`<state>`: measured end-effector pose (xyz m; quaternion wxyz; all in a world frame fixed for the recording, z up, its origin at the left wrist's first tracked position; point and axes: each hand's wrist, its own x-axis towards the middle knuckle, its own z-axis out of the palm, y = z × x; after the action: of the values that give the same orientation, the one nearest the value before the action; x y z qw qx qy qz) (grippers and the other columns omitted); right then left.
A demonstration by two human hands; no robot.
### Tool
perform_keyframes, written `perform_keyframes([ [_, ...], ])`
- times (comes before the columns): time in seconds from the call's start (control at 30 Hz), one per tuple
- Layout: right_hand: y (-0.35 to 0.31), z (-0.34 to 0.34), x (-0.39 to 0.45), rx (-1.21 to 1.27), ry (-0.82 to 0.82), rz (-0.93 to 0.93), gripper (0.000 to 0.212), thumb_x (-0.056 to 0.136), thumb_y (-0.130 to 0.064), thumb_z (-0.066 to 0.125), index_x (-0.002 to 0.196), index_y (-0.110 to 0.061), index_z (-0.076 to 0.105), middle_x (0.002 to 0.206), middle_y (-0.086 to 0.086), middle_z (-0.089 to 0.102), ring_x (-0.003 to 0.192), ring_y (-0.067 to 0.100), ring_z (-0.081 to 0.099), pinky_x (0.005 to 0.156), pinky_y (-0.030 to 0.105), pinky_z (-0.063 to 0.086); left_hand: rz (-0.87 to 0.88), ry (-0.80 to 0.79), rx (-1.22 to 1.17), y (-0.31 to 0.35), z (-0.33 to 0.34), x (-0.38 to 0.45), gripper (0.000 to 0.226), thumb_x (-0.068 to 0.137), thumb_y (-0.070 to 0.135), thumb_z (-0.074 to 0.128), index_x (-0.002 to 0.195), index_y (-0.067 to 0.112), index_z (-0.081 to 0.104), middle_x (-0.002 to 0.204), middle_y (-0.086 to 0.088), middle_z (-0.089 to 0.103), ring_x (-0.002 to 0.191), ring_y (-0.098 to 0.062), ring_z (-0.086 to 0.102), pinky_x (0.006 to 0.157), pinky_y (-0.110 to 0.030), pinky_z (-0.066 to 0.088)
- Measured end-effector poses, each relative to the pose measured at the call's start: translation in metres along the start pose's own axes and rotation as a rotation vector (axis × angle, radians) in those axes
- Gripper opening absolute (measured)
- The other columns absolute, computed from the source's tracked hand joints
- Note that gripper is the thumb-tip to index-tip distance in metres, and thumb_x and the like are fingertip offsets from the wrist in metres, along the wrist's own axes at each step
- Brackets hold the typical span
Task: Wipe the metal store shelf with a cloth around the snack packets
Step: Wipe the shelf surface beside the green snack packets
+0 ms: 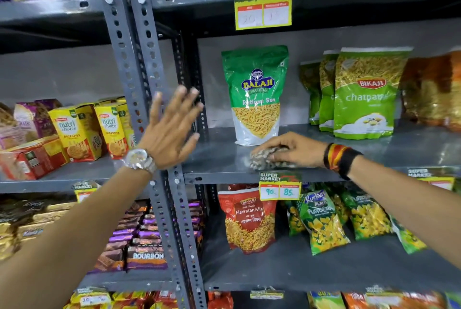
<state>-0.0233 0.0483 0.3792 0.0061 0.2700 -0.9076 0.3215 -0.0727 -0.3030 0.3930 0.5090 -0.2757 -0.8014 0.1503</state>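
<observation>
Right hand (291, 147) grips cloth (268, 159) flat on shelf (224, 159) just beside Balaji packet (257, 94); left hand (172, 126) open, fingers spread, empty.

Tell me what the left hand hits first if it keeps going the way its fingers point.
Probably the perforated grey upright. The left hand is open, fingers aimed up and slightly right, overlapping that post. Depth is unclear from one view; it may pass in front.
</observation>
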Motion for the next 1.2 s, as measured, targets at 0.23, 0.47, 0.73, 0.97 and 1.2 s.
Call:
perform_keyframes([
  [0.23,0.040,-0.021,0.036,-0.044,0.256,0.198,0.037,0.094,-0.003,0.059,0.129,-0.013,0.064,0.134,0.008,0.062,0.127,0.026,0.057,0.110,0.033,0.041,0.095,-0.525,-0.420,0.102,0.030,0.007,0.093,0.094,0.076,0.018,0.161,0.013,0.032,0.169,-0.010,0.031,0.159,-0.025,0.020,0.127,-0.050,0.023],
  [0.47,0.046,-0.004,0.030,-0.034,0.173,0.098,0.037,0.096,-0.001,0.055,0.130,-0.012,0.063,0.127,0.006,0.060,0.123,0.023,0.057,0.106,0.033,0.044,0.042,-0.607,-0.465,0.106,0.048,0.008,0.112,0.082,0.094,0.017,0.159,0.015,0.035,0.167,-0.007,0.037,0.156,-0.024,0.029,0.127,-0.044,0.025],
  [0.73,0.038,-0.032,-0.033,-0.015,0.118,-0.003,0.037,0.093,-0.013,0.063,0.127,-0.026,0.066,0.124,-0.007,0.068,0.113,-0.001,0.062,0.099,0.010,0.044,0.008,-0.624,-0.511,0.109,0.042,0.008,0.118,0.078,0.097,0.013,0.158,0.015,0.036,0.161,-0.008,0.045,0.144,-0.028,0.047,0.121,-0.045,0.036],
  [0.97,0.057,-0.020,-0.025,-0.079,0.217,0.122,0.037,0.096,-0.006,0.057,0.129,-0.020,0.064,0.122,0.003,0.061,0.117,0.023,0.059,0.089,0.015,0.041,0.004,-0.667,-0.499,0.110,0.041,0.009,0.117,0.079,0.097,0.011,0.161,0.016,0.031,0.165,-0.007,0.039,0.148,-0.026,0.042,0.123,-0.044,0.033],
  [1.2,0.041,-0.051,-0.076,-0.104,0.123,0.022,0.040,0.095,-0.009,0.058,0.126,-0.033,0.065,0.121,-0.015,0.063,0.098,-0.018,0.057,0.088,0.004,0.042,0.024,-0.602,-0.525,0.120,0.021,0.022,0.103,0.087,0.089,0.016,0.162,0.020,0.027,0.167,-0.006,0.037,0.149,-0.027,0.041,0.123,-0.044,0.031],
])
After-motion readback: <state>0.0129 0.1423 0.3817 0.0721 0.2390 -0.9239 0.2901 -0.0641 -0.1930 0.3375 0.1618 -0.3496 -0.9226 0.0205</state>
